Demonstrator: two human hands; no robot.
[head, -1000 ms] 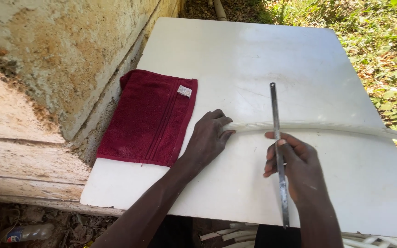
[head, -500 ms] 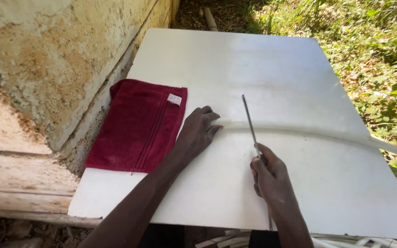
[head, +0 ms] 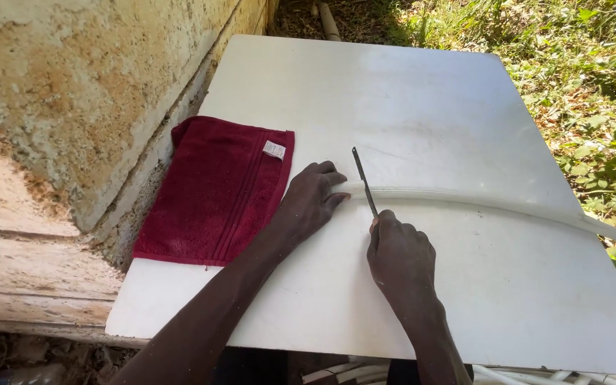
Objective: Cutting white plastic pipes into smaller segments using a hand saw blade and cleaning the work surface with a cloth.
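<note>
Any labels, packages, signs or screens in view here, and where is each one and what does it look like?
Label: small white rectangular fabric tag, sewn at the far right corner of the dark red towel, on the white board, just beyond the left hand.
No packages, signs or screens.

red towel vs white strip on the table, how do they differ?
The towel is dark red, broad and folded flat; the strip is white, thin and long. The towel lies wholly on the table; the strip overhangs its edge. The towel is untouched; the left hand presses the strip.
</note>
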